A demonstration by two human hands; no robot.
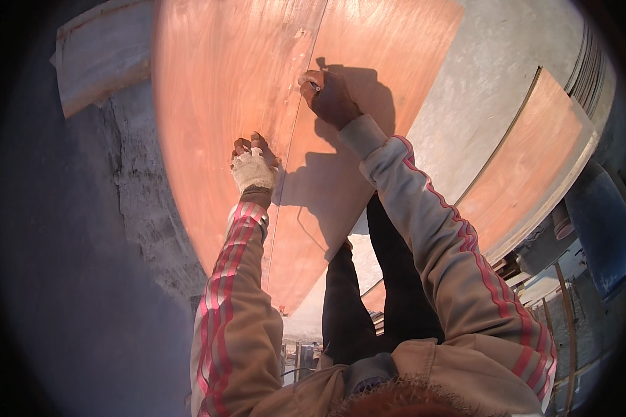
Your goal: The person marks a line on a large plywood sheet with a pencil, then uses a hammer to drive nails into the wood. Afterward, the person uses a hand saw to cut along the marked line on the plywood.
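A large reddish plywood panel [215, 62] lies in front of me, with a thin dark line running along its length. My left hand [252, 169], in a pale fingerless glove or wrap, rests on the panel left of the line, its fingers apart and holding nothing. Farther away, my bare right hand [332, 101] is closed beside the line. A small light-coloured tip shows at its curled fingers, but I cannot make out what the thing is. The shadow of my right hand and arm falls on the panel.
Another plywood piece [528, 163] lies to the right, near a stack of thin sheets [589, 69]. A weathered board [104, 55] is at the far left, above a rough grey edge [142, 181]. A blue curved object [598, 229] stands at the right. My legs [400, 278] are beside the panel.
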